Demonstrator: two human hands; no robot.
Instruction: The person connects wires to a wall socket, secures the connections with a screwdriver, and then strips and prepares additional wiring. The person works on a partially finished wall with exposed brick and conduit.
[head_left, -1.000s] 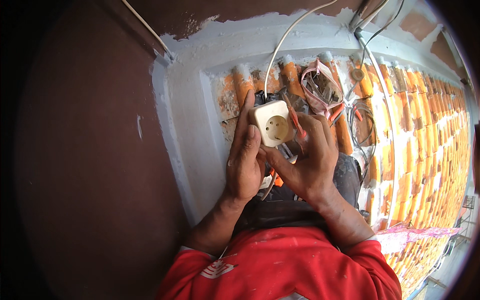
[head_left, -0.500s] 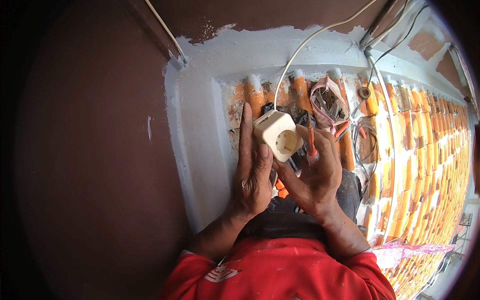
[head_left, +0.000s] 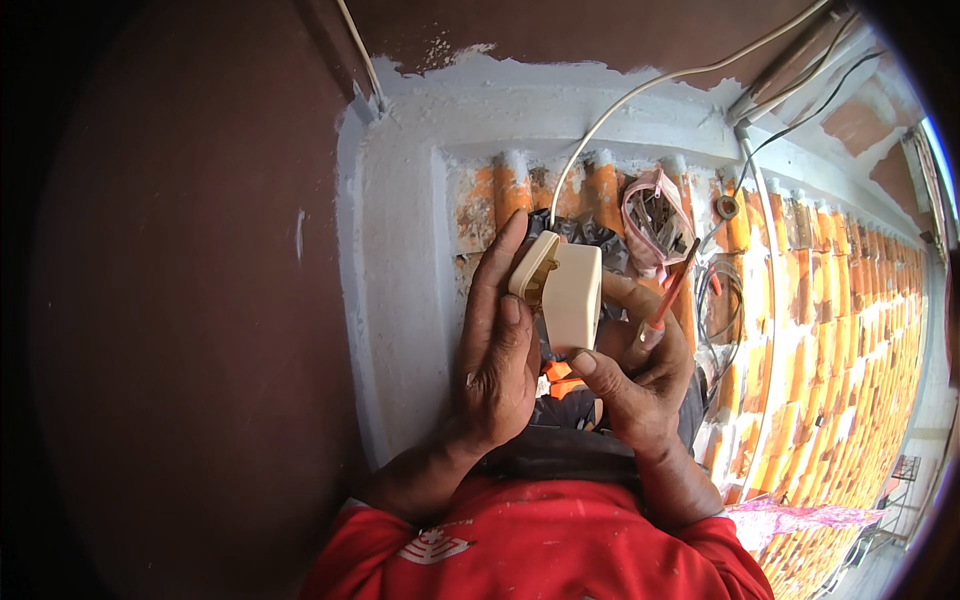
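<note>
Half curls the left grip (head_left: 500, 385) round the back shell (head_left: 522, 272), with thumb against its lower edge, seemingly to steady it beneath the cable (head_left: 600, 125). Holds the cover (head_left: 573, 300) by its lower edge and side in the partly closed right grip (head_left: 645, 390), apparently tilted to bare the inside. Lodges a screwdriver (head_left: 671, 297) within that grip, tip up, probably freeing the thumb. Has both socket parts between the grips, over the tiles (head_left: 513, 190).
</note>
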